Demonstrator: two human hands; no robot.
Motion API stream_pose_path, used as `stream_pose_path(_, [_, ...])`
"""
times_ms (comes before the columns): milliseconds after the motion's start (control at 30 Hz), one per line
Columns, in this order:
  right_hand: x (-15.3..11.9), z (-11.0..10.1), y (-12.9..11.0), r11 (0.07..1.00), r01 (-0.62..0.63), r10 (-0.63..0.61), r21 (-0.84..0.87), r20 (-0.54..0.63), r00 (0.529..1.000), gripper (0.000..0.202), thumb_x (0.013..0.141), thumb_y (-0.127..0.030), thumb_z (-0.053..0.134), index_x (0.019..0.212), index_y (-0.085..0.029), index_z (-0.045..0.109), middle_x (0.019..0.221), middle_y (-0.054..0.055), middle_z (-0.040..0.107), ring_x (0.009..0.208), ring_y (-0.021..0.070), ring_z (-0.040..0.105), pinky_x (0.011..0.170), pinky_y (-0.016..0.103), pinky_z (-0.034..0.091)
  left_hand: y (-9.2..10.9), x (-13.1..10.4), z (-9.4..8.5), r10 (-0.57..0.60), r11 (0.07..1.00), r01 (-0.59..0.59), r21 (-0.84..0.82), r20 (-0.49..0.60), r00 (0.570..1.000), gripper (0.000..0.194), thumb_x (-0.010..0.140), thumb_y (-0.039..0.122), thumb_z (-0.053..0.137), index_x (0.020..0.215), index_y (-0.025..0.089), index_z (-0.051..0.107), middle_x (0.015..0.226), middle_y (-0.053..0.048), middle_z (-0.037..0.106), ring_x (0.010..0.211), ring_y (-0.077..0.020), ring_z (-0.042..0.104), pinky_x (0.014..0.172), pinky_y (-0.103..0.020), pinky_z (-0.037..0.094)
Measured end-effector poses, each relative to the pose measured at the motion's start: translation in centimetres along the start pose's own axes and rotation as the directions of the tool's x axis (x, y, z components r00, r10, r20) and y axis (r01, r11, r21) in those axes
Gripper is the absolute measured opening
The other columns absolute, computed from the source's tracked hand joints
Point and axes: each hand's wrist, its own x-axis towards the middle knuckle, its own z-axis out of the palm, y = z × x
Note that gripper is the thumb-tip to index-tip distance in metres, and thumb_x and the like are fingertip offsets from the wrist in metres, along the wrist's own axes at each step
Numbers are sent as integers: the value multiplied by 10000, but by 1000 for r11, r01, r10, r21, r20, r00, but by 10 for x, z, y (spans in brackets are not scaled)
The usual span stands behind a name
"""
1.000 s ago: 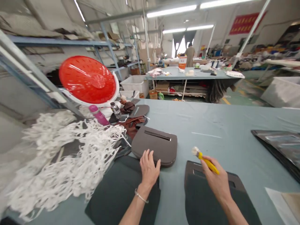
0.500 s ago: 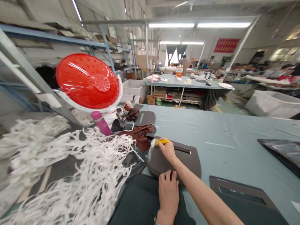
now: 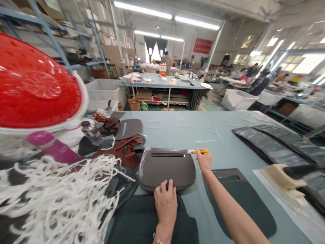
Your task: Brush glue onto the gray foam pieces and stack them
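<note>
Right hand (image 3: 204,160) grips the slim yellow-handled brush (image 3: 203,151); left hand (image 3: 166,200), fingers spread, rests on the near edge of the dark-brown, rounded, leather-like panel (image 3: 167,169) on the pale-blue surface (image 3: 175,128): likely light, bendy, best steadied there, clear of whitish smears (image 3: 142,163).

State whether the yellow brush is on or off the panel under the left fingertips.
On: the yellow brush, in the right hand, has its bristles against the panel, where a whitish streak ends.

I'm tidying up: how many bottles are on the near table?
2 visible: a purple bottle just behind the white strips, and a dark-capped clear bottle to its right. Others may be hidden.
</note>
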Motion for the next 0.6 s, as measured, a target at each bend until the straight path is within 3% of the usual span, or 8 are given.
stream_pose_path(67, [-16,-20,15,999,-23,23,-32,2,1000,323,776,-406,456,783,-156,660,492,29,605,565,201,605,655,278,419,1,0,2,5,1000,-5,7,16,1000,313,858,257,465,1147,251,584,1098,-109,533,917,-257,461,798,-442,418])
stream_pose_path(200, [-76,-59,34,989,17,-20,-149,-17,1000,266,767,-397,480,678,-187,616,585,44,640,586,194,596,623,263,399,5,-2,0,-30,998,32,-48,42,999,312,848,268,485,1142,254,587,1107,-116,540,940,-269,477,810,-456,410])
stream_pose_path(300, [-120,-78,24,989,57,-70,-133,-91,993,241,781,-384,501,660,-191,581,576,19,615,538,160,566,596,246,392,-5,9,-13,-58,978,82,-190,125,990,281,856,259,461,1099,255,605,1079,-98,581,958,-250,516,862,-458,403])
stream_pose_path(367, [-144,-70,-2,994,110,-108,5,-111,988,233,806,-373,510,685,-186,577,600,9,611,535,137,561,585,228,403,-22,25,-27,-98,930,157,-334,186,978,288,878,255,406,1095,237,594,1062,-78,616,977,-216,549,911,-427,405])
stream_pose_path(433, [-168,-44,-37,954,204,-209,219,1,978,208,830,-343,511,730,-181,595,646,10,625,560,123,573,588,211,425,-45,46,-40,-183,854,254,-453,195,964,326,893,263,352,1149,207,546,1101,-77,626,1024,-185,564,942,-379,411])
stream_pose_path(533, [-197,3,-76,810,318,-458,492,192,868,160,839,-292,518,814,-181,631,745,25,664,641,122,610,645,206,468,-81,72,-51,-267,797,352,-491,237,934,371,886,262,327,1221,193,471,1112,-77,639,1030,-173,585,938,-362,428])
stream_pose_path(600, [-204,17,-75,780,332,-511,531,233,827,145,835,-282,531,822,-184,636,766,26,672,656,123,616,657,208,478,-100,79,-50,-234,831,356,-426,312,921,389,870,217,324,1235,196,455,1073,-69,660,1020,-181,593,940,-376,425])
